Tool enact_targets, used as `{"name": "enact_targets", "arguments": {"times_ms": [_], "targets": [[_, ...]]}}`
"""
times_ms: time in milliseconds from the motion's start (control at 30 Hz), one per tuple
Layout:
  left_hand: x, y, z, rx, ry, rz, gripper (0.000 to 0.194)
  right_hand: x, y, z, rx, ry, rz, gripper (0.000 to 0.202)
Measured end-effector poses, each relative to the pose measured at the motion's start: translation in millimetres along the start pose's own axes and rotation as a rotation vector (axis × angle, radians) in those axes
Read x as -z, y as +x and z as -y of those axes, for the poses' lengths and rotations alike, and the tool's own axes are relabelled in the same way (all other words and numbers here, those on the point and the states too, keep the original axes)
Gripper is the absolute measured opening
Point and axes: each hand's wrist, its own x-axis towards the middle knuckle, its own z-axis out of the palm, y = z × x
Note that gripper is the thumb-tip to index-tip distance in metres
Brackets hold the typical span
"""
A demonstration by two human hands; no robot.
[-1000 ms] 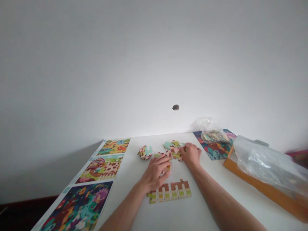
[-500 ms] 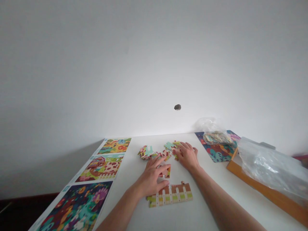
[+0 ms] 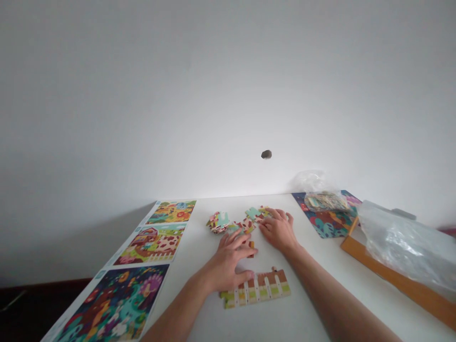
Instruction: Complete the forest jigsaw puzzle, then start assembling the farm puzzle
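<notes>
My left hand [image 3: 231, 262] lies with its fingers spread, covering most of a reddish-brown puzzle piece [image 3: 251, 245]. Its thumb rests by the upper edge of a joined puzzle strip with a white fence [image 3: 262, 288]. Further back, the fingertips of my right hand [image 3: 280, 232] touch the table and the edge of several puzzle pieces in light green, white and brown [image 3: 253, 213]; the fingers are stretched out and slightly bent. Between the hands lies a brown-spotted piece [image 3: 245, 224]. Beyond my left fingers sits a small stack of puzzle pieces [image 3: 218, 222].
Along the left table edge lies a sheet with three printed pictures, the farm picture [image 3: 155, 243] in the middle. At the back right, a clear bag of pieces [image 3: 326, 202] rests on a dark printed board [image 3: 329, 224]. An orange-edged box [image 3: 388, 280] holds clear plastic [image 3: 399, 242].
My left hand has slid the reddish-brown piece slightly away from the fence strip and covers more of it. My right fingers have shifted a little, showing more of the back pieces. The view has shifted slightly.
</notes>
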Motion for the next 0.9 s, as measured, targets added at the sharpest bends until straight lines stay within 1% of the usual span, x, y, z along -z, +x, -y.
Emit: {"name": "enact_targets", "arguments": {"times_ms": [67,200,233,300,333,433,500,600,633,733,900], "targets": [[-0.8,0.2,-0.1,0.003,-0.006,-0.032,0.055,1.5,0.0,1.4,-0.007,-0.001,-0.007,0.012],[-2.7,0.2,1.7,0.021,-0.012,-0.044,0.058,3.8,0.2,4.0,0.022,0.011,0.034,0.027],[-3.3,0.2,2.5,0.02,-0.013,-0.051,0.059,3.9,0.2,4.3,0.024,0.012,0.049,0.027],[-4.5,0.2,4.2,0.011,-0.011,-0.075,0.06,3.8,0.3,4.5,0.02,0.019,0.06,0.02],[-4.9,0.3,4.8,0.007,-0.01,-0.087,0.059,3.6,0.3,4.6,0.02,0.026,0.055,0.017],[-6.0,0.8,5.7,0.003,-0.004,-0.113,0.051,2.5,-0.1,5.1,0.029,0.039,0.021,0.019],[-6.4,1.2,5.7,0.005,-0.005,-0.121,0.048,1.3,-0.6,5.5,0.024,0.028,0.003,0.014],[-6.7,1.6,5.8,0.006,-0.009,-0.127,0.045,-0.5,-0.9,5.0,0.011,0.01,0.011,0.023],[-6.6,1.7,6.0,0.007,-0.012,-0.129,0.045,-0.8,-0.8,4.7,0.01,0.011,0.02,0.023],[-6.1,1.8,6.8,0.016,-0.024,-0.128,0.046,-0.7,0.0,4.3,-0.006,0.022,0.033,0.011],[-7.0,2.1,9.7,0.018,-0.023,-0.106,0.046,0.6,0.9,7.8,-0.024,0.021,0.01,0.01]]}}
